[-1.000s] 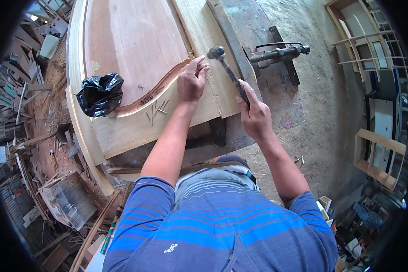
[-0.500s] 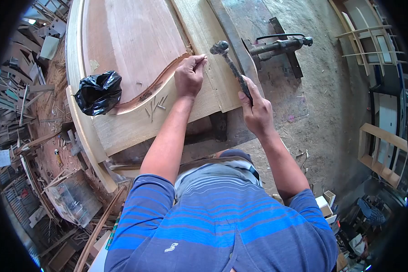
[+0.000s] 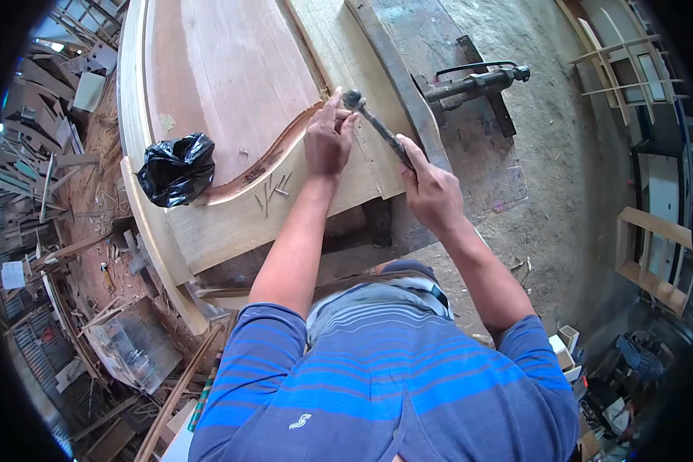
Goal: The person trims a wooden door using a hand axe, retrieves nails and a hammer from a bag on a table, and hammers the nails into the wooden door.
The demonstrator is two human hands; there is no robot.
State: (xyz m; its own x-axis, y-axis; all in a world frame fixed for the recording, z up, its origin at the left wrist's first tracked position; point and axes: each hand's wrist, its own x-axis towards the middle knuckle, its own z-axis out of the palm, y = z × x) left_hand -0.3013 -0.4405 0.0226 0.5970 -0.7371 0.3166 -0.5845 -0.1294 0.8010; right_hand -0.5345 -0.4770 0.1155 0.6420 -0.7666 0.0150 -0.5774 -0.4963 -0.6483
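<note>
My right hand (image 3: 431,185) grips the handle of a hammer (image 3: 381,132), whose dark head is beside the fingertips of my left hand (image 3: 329,140). The fingers of my left hand are pinched together over the wooden panel (image 3: 231,73), near the upper end of its curved edge; what they hold is too small to make out. Several nails (image 3: 272,190) lie on the pale wood below the curve, left of my left forearm. A crumpled black plastic bag (image 3: 177,171) sits on the panel's left part.
A metal clamp or vise (image 3: 481,83) is fixed at the bench's right side. Wood scraps (image 3: 35,169) and a box-like piece (image 3: 135,346) lie at the left. Wooden frames (image 3: 654,258) stand at the far right. A dark gap shows under the panel's near edge.
The hammer head has come down and left to my left fingertips. My left hand's fingers have shifted slightly, and the whole view has moved a little.
</note>
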